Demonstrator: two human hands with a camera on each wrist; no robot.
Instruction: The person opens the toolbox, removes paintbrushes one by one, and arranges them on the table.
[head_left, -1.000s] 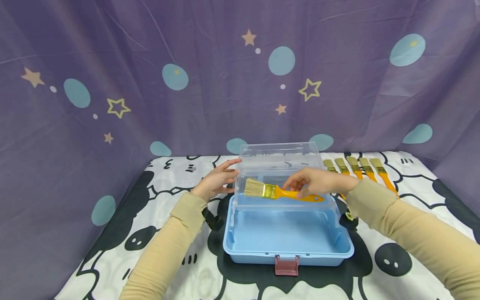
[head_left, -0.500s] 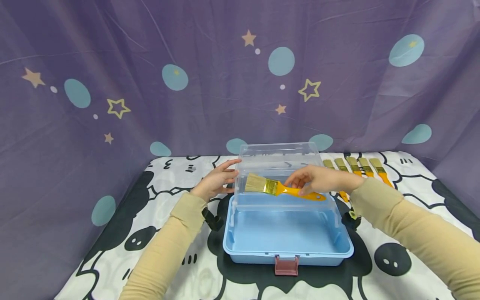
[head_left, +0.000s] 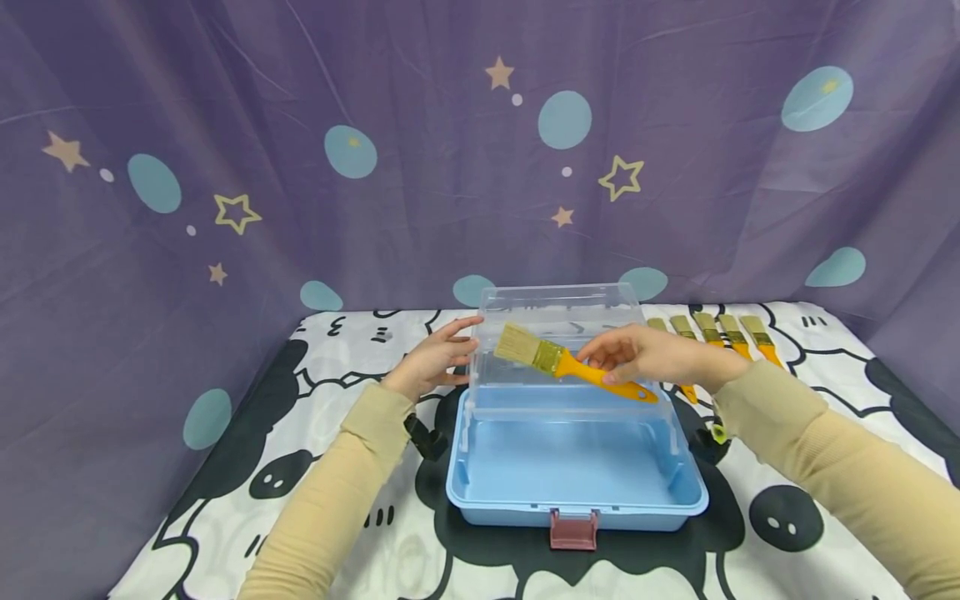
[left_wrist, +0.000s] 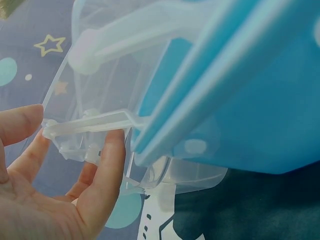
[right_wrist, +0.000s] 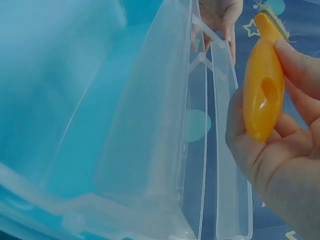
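Observation:
My right hand (head_left: 645,357) pinches the orange handle of a paintbrush (head_left: 551,358) above the raised clear trays, bristles tilted up to the left. In the right wrist view, the handle end of the paintbrush (right_wrist: 263,95) sits between thumb and fingers. My left hand (head_left: 432,362) has its fingers spread against the left side of the toolbox's clear upper part. Its fingertips meet a white hinge arm (left_wrist: 90,125) in the left wrist view. The light-blue toolbox (head_left: 577,467) stands open, its clear lid (head_left: 558,308) tipped back and a reddish latch (head_left: 573,531) hanging at the front.
Several more paintbrushes (head_left: 756,331) lie in a row at the back right, partly behind my right forearm. A white and black patterned cloth (head_left: 360,500) covers the table. Behind it hangs a purple curtain (head_left: 420,233) with stars and ovals.
The paintbrush has risen and turned, its bristle end lifting while the handle end shifts slightly right. My right hand has moved a little up and right. The left hand stays in place.

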